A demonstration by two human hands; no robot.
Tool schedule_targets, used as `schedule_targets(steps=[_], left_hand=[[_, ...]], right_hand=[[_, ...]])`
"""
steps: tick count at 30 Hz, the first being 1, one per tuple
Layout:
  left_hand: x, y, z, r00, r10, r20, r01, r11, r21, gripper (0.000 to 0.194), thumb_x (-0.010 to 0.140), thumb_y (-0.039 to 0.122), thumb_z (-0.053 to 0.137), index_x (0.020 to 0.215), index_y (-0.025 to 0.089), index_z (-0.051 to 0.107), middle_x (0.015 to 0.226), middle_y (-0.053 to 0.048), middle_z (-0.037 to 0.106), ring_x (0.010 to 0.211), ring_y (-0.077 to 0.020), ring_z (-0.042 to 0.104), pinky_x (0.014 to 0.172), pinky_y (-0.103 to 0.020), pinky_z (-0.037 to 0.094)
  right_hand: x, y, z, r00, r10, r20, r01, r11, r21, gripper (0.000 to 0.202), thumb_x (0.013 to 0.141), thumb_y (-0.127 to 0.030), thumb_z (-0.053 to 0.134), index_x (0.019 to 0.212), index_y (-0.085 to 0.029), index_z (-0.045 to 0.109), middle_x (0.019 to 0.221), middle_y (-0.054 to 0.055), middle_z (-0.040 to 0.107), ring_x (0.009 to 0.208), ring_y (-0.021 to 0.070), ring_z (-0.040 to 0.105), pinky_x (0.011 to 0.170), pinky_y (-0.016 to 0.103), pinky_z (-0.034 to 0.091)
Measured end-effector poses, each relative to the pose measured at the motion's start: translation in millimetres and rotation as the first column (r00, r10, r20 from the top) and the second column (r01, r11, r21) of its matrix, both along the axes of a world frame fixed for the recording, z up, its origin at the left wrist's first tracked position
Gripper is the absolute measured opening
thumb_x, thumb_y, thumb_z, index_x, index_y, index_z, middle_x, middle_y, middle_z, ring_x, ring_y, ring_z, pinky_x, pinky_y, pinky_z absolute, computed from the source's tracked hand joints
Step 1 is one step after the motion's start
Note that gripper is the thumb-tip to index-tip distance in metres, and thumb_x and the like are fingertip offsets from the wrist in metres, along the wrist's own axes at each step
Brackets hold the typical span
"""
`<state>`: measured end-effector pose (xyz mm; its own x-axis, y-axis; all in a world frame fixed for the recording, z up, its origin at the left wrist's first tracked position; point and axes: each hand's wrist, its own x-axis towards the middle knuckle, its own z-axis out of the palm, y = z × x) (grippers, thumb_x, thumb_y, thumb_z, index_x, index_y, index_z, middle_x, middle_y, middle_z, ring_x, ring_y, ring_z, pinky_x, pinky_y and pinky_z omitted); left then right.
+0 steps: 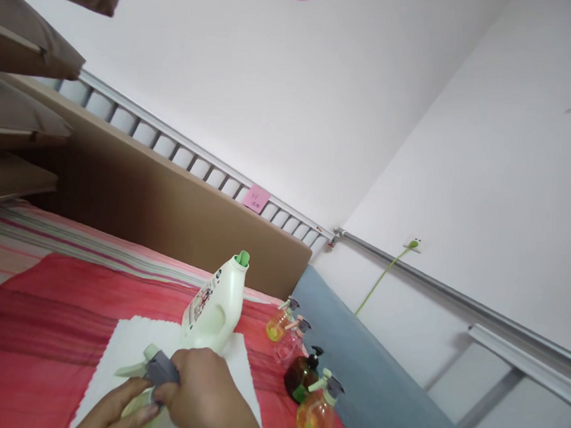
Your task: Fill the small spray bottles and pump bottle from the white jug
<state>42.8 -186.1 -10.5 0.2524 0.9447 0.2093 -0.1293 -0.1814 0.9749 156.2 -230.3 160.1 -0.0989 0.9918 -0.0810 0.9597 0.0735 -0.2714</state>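
Spray bottle (137,402) sits in both hands at the lower edge of the view, above a white cloth (116,352): the left hand (115,411) curls thumb and fingers about its pale, translucent body just under the neck, and the right hand (210,394) closes round the grey-and-green spray head (166,369), fingers folded, thumb pressed low by the collar. Bare white cloth, its border scalloped, shows to the left of the hands, and beyond it a wide stretch of red cloth (10,330) lies open; room is tighter ahead, where a glossy white jug (232,292) with a moulded handle and green spout stands just past the right knuckles. To the right, a slanting row lines the red cloth's edge: a rounded, clear orange spray bottle (315,420), a dark brown pump bottle (301,378), a pink spray bottle (290,347) and a yellow one (278,323). Close behind these runs a flat blue-grey panel (351,373). Farther off, striped fabric (127,252) meets a smooth tan board (176,211), backed by a slatted white rail (190,159) bearing a pink note (256,199), then plain white wall (276,93).
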Motion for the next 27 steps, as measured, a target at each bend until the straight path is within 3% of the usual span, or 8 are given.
schedule_targets(steps=[4, 11, 15, 17, 23, 27], left_hand=[[1, -1, -0.1, 0.988, 0.121, -0.094, -0.116, 0.992, 0.053, 0.046, 0.051, 0.048, 0.074, 0.09, 0.024, 0.068, 0.095, -0.004, 0.072, 0.101, -0.0358, 0.06, 0.092, -0.047, 0.046], [-3, -2, 7.4, 0.996, -0.071, 0.049, 0.071, 0.997, 0.001, 0.036, 0.063, 0.046, 0.066, 0.091, 0.023, 0.069, 0.099, -0.002, 0.072, 0.103, -0.0312, 0.061, 0.092, -0.044, 0.045], [-1, -3, 9.6, 0.999, 0.031, -0.024, -0.031, 0.999, 0.018, 0.051, 0.049, 0.041, 0.077, 0.095, 0.022, 0.068, 0.1, -0.005, 0.072, 0.107, -0.0356, 0.057, 0.093, -0.048, 0.044], [-3, -3, 12.2, 0.996, 0.078, -0.047, -0.078, 0.997, 0.008, 0.046, 0.052, 0.042, 0.075, 0.092, 0.02, 0.069, 0.099, -0.007, 0.072, 0.104, -0.0355, 0.059, 0.093, -0.047, 0.044], [-9, -5, 17.8, 0.996, -0.088, -0.012, 0.088, 0.996, 0.029, 0.032, 0.067, 0.042, 0.063, 0.091, 0.022, 0.07, 0.101, -0.004, 0.071, 0.1, -0.0293, 0.062, 0.091, -0.04, 0.046], [-4, -6, 11.7, 0.997, 0.018, -0.074, -0.013, 0.998, 0.067, 0.051, 0.056, 0.042, 0.073, 0.101, 0.02, 0.067, 0.108, -0.006, 0.069, 0.108, -0.0327, 0.057, 0.095, -0.042, 0.043]], right_hand=[[-1, -1, -0.3, 0.999, -0.012, -0.04, 0.011, 1.0, -0.019, 0.021, 0.068, -0.036, 0.057, 0.081, -0.024, 0.068, 0.079, 0.005, 0.072, 0.071, 0.0204, 0.064, 0.055, 0.024, 0.04], [-6, -3, 5.0, 1.0, -0.001, -0.021, 0.0, 1.0, -0.013, 0.019, 0.069, -0.033, 0.056, 0.079, -0.022, 0.067, 0.078, 0.005, 0.071, 0.072, 0.0208, 0.064, 0.056, 0.024, 0.04], [-7, -2, 4.3, 1.0, 0.009, -0.021, -0.009, 1.0, -0.013, 0.017, 0.067, -0.031, 0.056, 0.077, -0.022, 0.066, 0.076, 0.004, 0.071, 0.069, 0.0196, 0.063, 0.054, 0.024, 0.039], [-8, -1, 3.3, 1.0, 0.016, -0.004, -0.016, 1.0, -0.01, 0.016, 0.067, -0.03, 0.056, 0.076, -0.022, 0.065, 0.074, 0.004, 0.071, 0.066, 0.0196, 0.062, 0.052, 0.024, 0.036], [-5, 0, 0.6, 1.0, 0.015, -0.011, -0.016, 1.0, -0.011, 0.016, 0.068, -0.03, 0.055, 0.076, -0.021, 0.065, 0.076, 0.005, 0.07, 0.069, 0.0196, 0.063, 0.054, 0.024, 0.036], [-5, 0, -2.0, 0.999, 0.017, -0.049, -0.017, 1.0, -0.001, 0.016, 0.068, -0.032, 0.054, 0.076, -0.022, 0.064, 0.075, 0.003, 0.07, 0.068, 0.0184, 0.062, 0.054, 0.023, 0.036]])
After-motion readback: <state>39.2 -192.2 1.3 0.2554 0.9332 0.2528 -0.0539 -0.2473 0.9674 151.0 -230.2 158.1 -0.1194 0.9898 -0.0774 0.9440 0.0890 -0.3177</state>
